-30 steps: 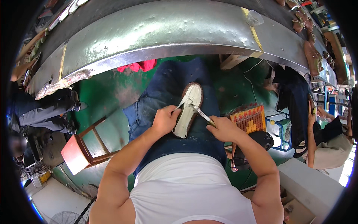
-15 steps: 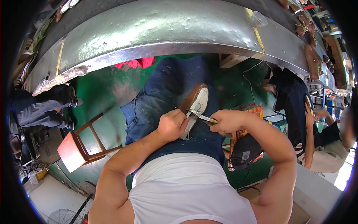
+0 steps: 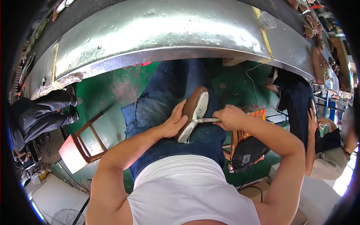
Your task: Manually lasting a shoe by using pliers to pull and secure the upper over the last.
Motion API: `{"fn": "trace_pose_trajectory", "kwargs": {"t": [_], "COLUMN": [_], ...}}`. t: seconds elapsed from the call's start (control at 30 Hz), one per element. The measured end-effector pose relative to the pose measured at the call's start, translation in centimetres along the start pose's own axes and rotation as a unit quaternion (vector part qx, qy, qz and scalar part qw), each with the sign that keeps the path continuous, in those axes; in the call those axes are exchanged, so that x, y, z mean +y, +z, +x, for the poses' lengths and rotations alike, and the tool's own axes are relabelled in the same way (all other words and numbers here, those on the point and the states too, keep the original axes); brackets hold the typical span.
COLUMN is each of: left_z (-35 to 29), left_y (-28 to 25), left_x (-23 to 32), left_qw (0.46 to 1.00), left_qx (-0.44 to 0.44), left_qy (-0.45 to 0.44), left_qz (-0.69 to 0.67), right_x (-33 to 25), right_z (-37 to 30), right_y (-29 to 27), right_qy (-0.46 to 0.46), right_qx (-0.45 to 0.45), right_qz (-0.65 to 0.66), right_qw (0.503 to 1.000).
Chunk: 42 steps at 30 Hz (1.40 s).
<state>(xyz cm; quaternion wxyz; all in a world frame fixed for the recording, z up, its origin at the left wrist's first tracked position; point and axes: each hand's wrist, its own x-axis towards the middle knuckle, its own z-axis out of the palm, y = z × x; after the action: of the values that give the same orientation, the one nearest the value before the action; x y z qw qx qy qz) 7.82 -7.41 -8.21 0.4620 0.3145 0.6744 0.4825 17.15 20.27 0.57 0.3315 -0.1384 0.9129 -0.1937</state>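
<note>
A brown shoe (image 3: 192, 104) with a whitish bare underside (image 3: 202, 105) lies across my thighs, sole side up and toe pointing away. My left hand (image 3: 175, 122) is closed against its left side, the thumb near the edge of the sole and the fingers along the brown upper. In my right hand (image 3: 229, 117) is a pair of metal pincers (image 3: 204, 120), held level across the shoe. Their jaws touch the shoe at about the middle of the sole, close to my left thumb. My fist hides most of the pincers' handles.
A metal-topped bench (image 3: 161, 32) spans the far side, with a clear plastic cup (image 3: 267, 20) on it. A red-topped stool (image 3: 73, 153) stands at left, a black bag (image 3: 248, 152) at right. Other people are at both sides; brown shoes (image 3: 319, 65) sit at far right.
My left hand has opened out from a tighter grip, its fingers now stretched along the shoe's side. The pincers have turned from slanting to level, and the shoe has shifted slightly.
</note>
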Motion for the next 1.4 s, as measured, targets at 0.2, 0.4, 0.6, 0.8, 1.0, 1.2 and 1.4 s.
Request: {"fn": "trace_pose_trajectory", "kwargs": {"t": [0.2,0.4,0.6,0.8,1.0,1.2,1.4], "left_z": [0.0,1.4,1.3,1.4,0.5,0.4,0.3], "left_y": [-0.5,-0.9,1.5,2.1,2.4,1.9,2.0], "left_x": [0.2,0.4,-2.4,-0.8,-0.3,1.5,2.6], "left_qw": [0.996,0.997,0.984,0.98,0.987,0.965,0.965], "left_qx": [0.0,0.006,0.044,0.107,0.156,0.154,0.158], "left_qy": [0.056,0.056,0.021,-0.005,0.046,0.105,0.105], "left_qz": [0.064,0.044,-0.171,-0.168,-0.003,0.183,0.183], "right_x": [2.3,-0.1,-2.9,-5.1,-4.9,-3.5,-0.3], "right_z": [1.0,-2.0,-1.5,0.8,1.8,0.9,-1.2], "right_y": [4.2,2.3,1.5,3.6,3.4,5.2,2.4], "right_qy": [-0.092,0.0,0.029,0.163,0.159,0.165,0.138], "right_qx": [0.184,0.088,0.296,0.157,0.097,0.05,-0.061], "right_qz": [0.047,0.233,-0.073,0.286,0.546,0.688,0.722], "right_qw": [0.977,0.969,0.952,0.931,0.817,0.705,0.675]}}
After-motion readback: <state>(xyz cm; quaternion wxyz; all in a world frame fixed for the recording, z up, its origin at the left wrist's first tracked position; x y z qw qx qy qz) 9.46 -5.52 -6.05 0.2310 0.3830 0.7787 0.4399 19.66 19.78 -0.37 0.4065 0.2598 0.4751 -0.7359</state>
